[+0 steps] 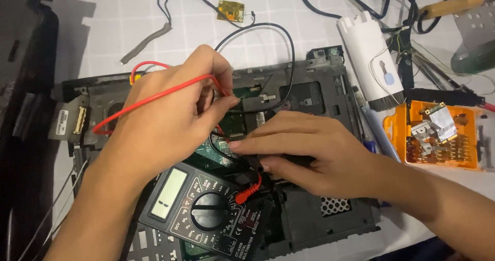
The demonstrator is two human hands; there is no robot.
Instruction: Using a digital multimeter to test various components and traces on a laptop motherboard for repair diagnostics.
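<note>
The left hand (170, 106) has its grip pressed together on the red probe lead (154, 95), thumb and fingers pinching it near the tip, which points down into the middle of the opened black laptop chassis (314, 98); the tip itself is hidden behind the fingers. The right hand (304, 147) lies flat and low just to the right, its fingers closed on what looks like the black probe, though the probe is mostly covered, so what it pinches cannot be told for sure. Both fingertips meet over the green circuit board (216, 150) seen in the gap between the hands. Just near of them sits the black digital multimeter with grey display and round dial (206, 209), a red plug seated in its right-hand socket and the red wire looping up and left over the chassis. By the look of it, the step in hand is probing points on the board; a next move would call for steady tips held on the contacts while the eyes drop to the display. Farther out on the pale checked surface (129, 13) lie a small yellow circuit piece with thin black wires (230, 10) far off, a white brush-ended tool (371, 60) to the right, and an orange tray of screwdriver bits (438, 137) at the right edge.
</note>
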